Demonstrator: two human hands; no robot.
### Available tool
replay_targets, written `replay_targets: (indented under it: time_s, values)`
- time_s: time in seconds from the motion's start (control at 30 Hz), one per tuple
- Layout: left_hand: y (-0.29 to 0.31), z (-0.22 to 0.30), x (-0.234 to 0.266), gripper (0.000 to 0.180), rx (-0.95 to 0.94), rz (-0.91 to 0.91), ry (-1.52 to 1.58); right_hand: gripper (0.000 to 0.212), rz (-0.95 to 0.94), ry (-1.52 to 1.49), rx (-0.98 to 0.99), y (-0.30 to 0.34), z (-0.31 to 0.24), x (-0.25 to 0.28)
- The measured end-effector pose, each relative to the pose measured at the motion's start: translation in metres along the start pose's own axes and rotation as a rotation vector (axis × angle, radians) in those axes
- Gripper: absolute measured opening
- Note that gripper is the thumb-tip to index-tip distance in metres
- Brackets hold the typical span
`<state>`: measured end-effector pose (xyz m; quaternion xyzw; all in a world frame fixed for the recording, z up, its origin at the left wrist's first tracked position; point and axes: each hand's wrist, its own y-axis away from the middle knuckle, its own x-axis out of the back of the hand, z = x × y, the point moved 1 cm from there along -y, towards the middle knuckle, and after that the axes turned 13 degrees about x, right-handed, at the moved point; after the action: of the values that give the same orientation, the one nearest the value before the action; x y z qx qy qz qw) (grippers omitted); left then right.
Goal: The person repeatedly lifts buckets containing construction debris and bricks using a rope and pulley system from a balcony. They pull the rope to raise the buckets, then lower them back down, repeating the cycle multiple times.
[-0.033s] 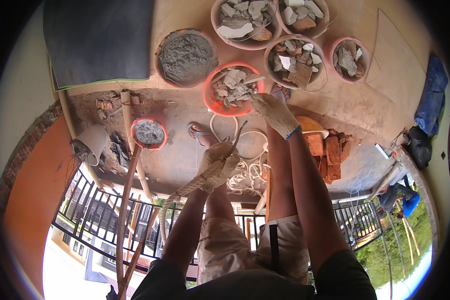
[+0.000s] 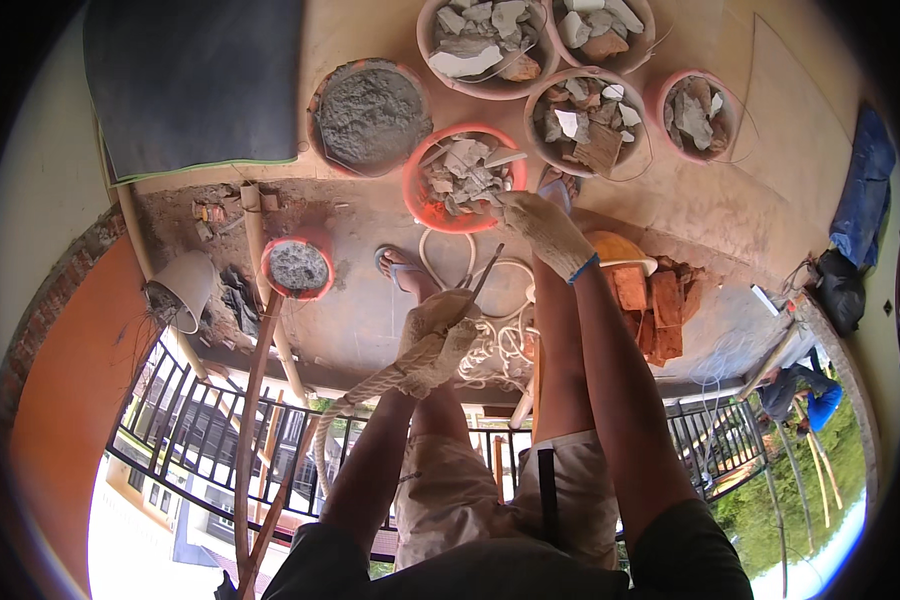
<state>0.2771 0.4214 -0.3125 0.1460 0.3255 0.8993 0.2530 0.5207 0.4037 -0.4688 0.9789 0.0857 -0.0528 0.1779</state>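
Observation:
My left hand (image 2: 436, 342), in a pale work glove, is closed round a thick twisted rope (image 2: 382, 382) with a dark metal hook (image 2: 486, 270) sticking up past the fingers. The rope's tail hangs down to the left, beside my forearm. My right hand (image 2: 548, 232), gloved too, has its fingers pressed together at the right edge of an orange bucket (image 2: 433, 212) full of broken rubble (image 2: 467, 172). Whether they pinch its rim or a handle is hidden. Looser rope (image 2: 500, 345) lies coiled on the floor between my legs.
Beyond stand several rubble buckets (image 2: 588, 125) and a tub of wet mortar (image 2: 372, 112). A smaller mortar bucket (image 2: 298, 268) and a tipped white bucket (image 2: 182, 290) are at left. Red bricks (image 2: 660, 305) and a yellow helmet (image 2: 615, 250) lie right. A railing (image 2: 190, 425) runs behind me.
The hook in my left hand has swung slightly up and to the right, and the rope tail has shifted left. My right hand has moved slightly left at the bucket's edge.

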Motion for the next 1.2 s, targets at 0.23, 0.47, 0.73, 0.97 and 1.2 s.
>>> replay_targets:
  time_s: [0.23,0.47,0.73,0.97,1.2]
  values:
    - [-0.092,0.028,-0.006,0.046,0.241,0.124,0.258,0.02,0.094,0.199,-0.105,-0.003,-0.021,-0.052]
    - [-0.138,-0.004,-0.012,0.03,0.297,-0.163,-0.031,0.013,-0.014,0.877,0.323,0.011,-0.001,-0.059]
    - [-0.117,0.013,0.01,0.028,0.154,-0.368,0.025,0.014,-0.05,0.626,0.193,0.016,0.021,-0.052]
    - [-0.089,-0.003,-0.014,0.028,0.422,-0.395,0.63,0.038,1.147,0.728,-0.036,0.035,-0.062,0.107]
    - [-0.113,0.013,-0.039,0.038,0.35,-0.355,0.348,0.042,0.625,0.097,-0.157,0.013,-0.036,0.15]
